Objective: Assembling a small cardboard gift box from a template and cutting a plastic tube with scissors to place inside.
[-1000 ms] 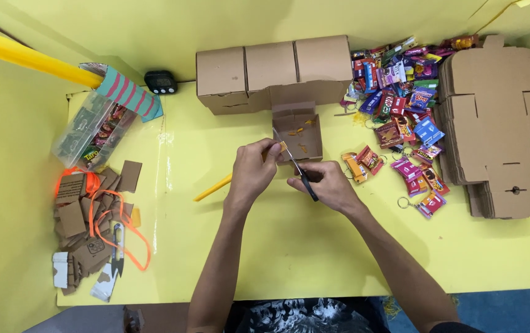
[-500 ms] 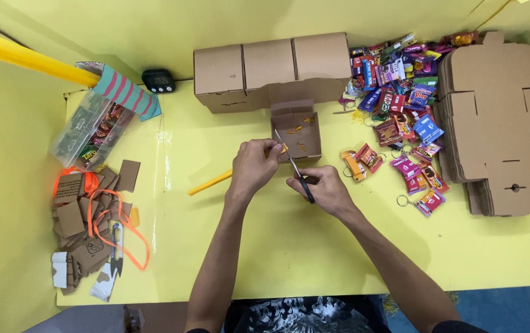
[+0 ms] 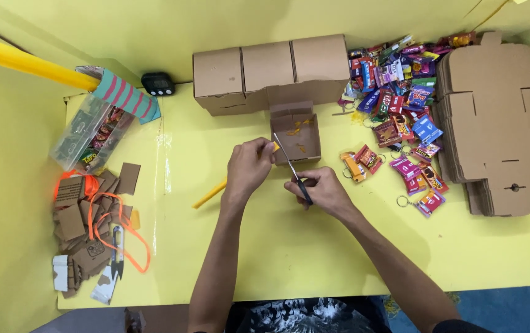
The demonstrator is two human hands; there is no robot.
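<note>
My left hand pinches a long yellow strip that runs down-left across the table, its short end showing at my fingertips. My right hand grips dark-handled scissors, whose blades point up toward that yellow end. Just beyond both hands stands a small open cardboard box with yellow scraps inside.
Three closed cardboard boxes line the back. A pile of small colourful keychain packets lies right of them, beside a stack of flat box blanks. At left are a clear container, cardboard scraps, an orange cord and a black timer.
Both hands have stayed near the open box; the scissors have shifted slightly and the yellow strip has moved a little under my left hand.
</note>
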